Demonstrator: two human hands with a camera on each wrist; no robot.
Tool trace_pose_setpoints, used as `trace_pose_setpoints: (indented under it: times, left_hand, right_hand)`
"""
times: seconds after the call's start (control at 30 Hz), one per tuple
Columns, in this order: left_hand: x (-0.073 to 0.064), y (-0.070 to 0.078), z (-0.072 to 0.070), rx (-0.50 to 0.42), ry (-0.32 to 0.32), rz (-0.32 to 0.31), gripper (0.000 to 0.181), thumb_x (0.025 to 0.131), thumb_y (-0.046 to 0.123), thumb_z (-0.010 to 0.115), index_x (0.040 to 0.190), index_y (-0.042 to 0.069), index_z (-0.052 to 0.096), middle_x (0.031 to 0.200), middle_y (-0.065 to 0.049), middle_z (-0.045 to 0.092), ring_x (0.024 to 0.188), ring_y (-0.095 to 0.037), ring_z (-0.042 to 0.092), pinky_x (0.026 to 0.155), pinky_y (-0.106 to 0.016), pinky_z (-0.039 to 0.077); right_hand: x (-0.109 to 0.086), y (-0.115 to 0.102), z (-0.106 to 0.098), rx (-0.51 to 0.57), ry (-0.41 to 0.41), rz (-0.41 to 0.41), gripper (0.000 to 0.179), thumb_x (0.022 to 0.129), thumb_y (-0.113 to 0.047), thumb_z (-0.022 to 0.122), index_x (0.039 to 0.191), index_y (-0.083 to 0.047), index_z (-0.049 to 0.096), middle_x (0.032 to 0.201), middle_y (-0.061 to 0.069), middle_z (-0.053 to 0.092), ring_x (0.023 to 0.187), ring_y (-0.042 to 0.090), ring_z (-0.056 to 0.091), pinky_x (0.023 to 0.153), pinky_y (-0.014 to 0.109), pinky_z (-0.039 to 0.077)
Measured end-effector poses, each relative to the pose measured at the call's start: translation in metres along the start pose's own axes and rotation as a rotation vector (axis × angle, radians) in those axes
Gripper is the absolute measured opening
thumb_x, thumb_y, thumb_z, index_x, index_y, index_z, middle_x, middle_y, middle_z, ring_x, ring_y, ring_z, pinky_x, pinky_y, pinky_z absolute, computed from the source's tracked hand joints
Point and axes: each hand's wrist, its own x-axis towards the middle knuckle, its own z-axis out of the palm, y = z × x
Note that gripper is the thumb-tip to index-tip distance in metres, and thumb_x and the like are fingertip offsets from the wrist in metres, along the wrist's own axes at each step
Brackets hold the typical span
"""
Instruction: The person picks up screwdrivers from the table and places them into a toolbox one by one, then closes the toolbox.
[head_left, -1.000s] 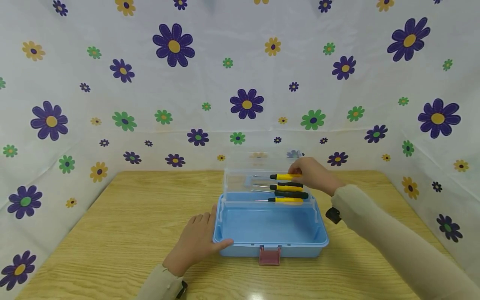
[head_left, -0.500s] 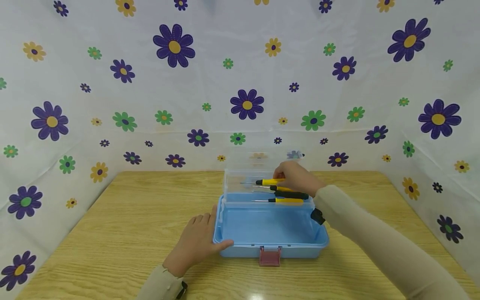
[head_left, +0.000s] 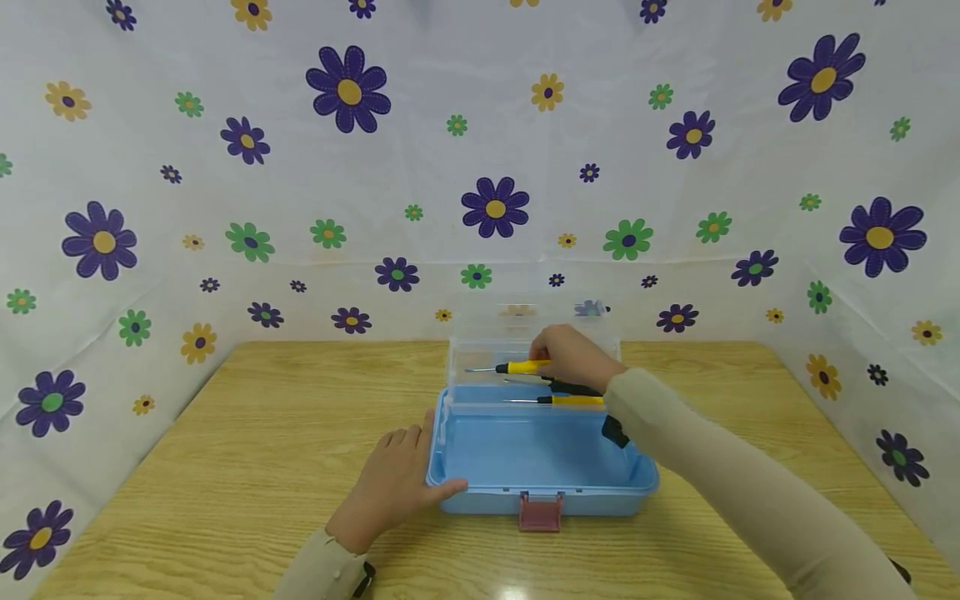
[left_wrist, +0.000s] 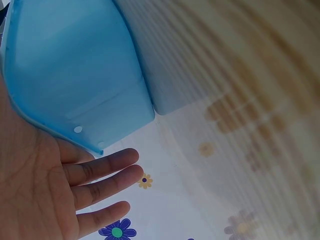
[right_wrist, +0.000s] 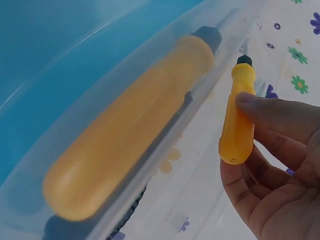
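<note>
My right hand (head_left: 573,357) pinches a screwdriver (head_left: 517,367) by its yellow handle, over the clear tray (head_left: 467,392); its metal shaft points left. The right wrist view shows thumb and fingers round that handle (right_wrist: 237,132). In the tray lie a second yellow screwdriver (head_left: 572,401) and a black-handled tool (head_left: 573,388) behind it, partly covered by my forearm. My left hand (head_left: 393,479) rests against the left side of the light blue box (head_left: 600,502), thumb over its front corner. Seen from the left wrist, its fingers extend past the box wall (left_wrist: 85,70).
The box's translucent lid (head_left: 483,321) stands raised at the back. A pinkish latch (head_left: 540,514) hangs down at the front. The wooden table (head_left: 285,433) meets a flower-printed cloth (head_left: 420,150) behind and at both sides.
My right hand has carried the yellow screwdriver leftward and slightly down along the tray, covering more of the tools there. The left hand has stayed in place on the box.
</note>
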Motion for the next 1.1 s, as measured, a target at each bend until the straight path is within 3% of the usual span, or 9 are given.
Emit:
trace_pose_setpoints:
  times: [0.53,1.1]
  left_hand:
    - [-0.001,-0.001,0.002,0.0,0.022,0.014,0.105,0.077,0.073,0.052,0.145,-0.004,0.028,0.124,-0.021,0.057,0.113,-0.035,0.057,0.097,-0.049,0.045]
    - [-0.001,0.0,0.001,0.013,0.02,0.016,0.104,0.078,0.072,0.052,0.144,-0.006,0.03,0.124,-0.021,0.058,0.112,-0.035,0.057,0.096,-0.049,0.045]
  right_hand:
    - [0.004,-0.01,0.01,-0.019,-0.003,0.049,0.016,0.084,-0.006,0.068,0.099,-0.003,0.073,0.097,0.008,0.069,0.082,0.019,0.056,0.087,0.032,0.051]
    - [0.005,-0.01,0.016,-0.054,0.013,0.031,0.018,0.084,-0.003,0.067,0.102,-0.003,0.071,0.099,0.009,0.069,0.085,0.02,0.057,0.088,0.032,0.051]
